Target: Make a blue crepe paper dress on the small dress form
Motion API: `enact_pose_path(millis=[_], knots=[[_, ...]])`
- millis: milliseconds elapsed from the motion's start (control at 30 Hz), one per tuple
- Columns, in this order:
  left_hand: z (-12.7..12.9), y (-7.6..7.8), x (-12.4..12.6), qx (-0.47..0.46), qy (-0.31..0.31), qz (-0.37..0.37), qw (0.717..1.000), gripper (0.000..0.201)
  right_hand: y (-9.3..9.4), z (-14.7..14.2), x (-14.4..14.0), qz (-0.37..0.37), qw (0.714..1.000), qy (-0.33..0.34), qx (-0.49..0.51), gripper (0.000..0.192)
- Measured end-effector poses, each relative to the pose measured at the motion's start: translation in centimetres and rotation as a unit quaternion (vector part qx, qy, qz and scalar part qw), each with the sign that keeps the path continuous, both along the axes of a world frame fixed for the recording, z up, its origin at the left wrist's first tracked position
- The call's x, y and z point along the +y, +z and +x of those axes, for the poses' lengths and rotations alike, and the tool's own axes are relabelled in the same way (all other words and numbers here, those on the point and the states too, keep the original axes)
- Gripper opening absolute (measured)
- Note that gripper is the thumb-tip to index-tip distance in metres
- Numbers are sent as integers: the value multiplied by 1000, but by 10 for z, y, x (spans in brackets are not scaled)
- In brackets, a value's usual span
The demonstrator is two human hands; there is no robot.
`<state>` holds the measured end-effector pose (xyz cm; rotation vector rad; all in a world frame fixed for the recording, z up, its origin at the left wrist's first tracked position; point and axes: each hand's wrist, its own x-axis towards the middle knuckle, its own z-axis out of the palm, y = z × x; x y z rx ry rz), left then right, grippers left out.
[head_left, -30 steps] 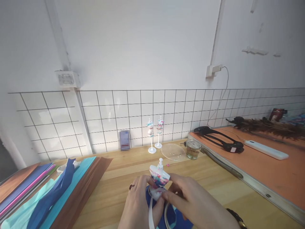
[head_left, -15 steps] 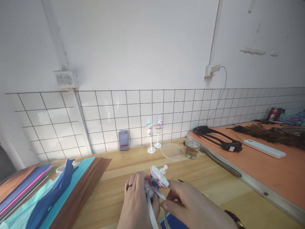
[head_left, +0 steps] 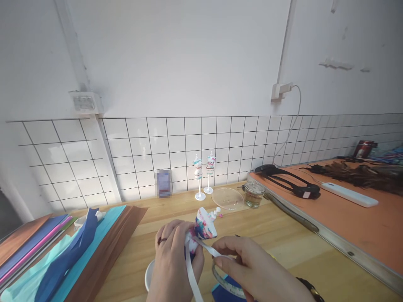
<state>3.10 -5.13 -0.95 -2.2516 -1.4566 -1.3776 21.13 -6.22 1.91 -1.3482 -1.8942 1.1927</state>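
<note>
Left hand (head_left: 173,262) pinches mini mannequin (head_left: 203,226) at waist, near bench front edge. Right hand (head_left: 252,270) pinches white ribbon (head_left: 206,247) taut. Mannequin likely light, rigid, fragile; ribbon limp, slippery.

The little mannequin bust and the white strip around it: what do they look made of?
The mannequin bust, gripped by the left hand, looks like hard plastic or resin: glossy white with pink and blue marbling. The white strip, pinched by the right hand, bends freely and looks matte, likely ribbon or soft tape; the weave is too small to tell.
</note>
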Motion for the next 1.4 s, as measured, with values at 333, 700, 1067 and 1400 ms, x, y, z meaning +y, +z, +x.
enact_pose_path(millis=[333,700,1067,1400], knots=[[-4,1,0,3,3,-3,1000,30,-6,-11,-4,144,987,-55,-47,16],[3,8,-4,-181,-9,-154,971,33,1,-10,-13,323,938,-54,-116,20],[5,11,1,-329,-85,-256,905,27,3,-12,-8,313,943,-80,-83,22],[4,13,0,-381,-148,-306,860,33,7,-9,-2,245,964,-90,-56,25]])
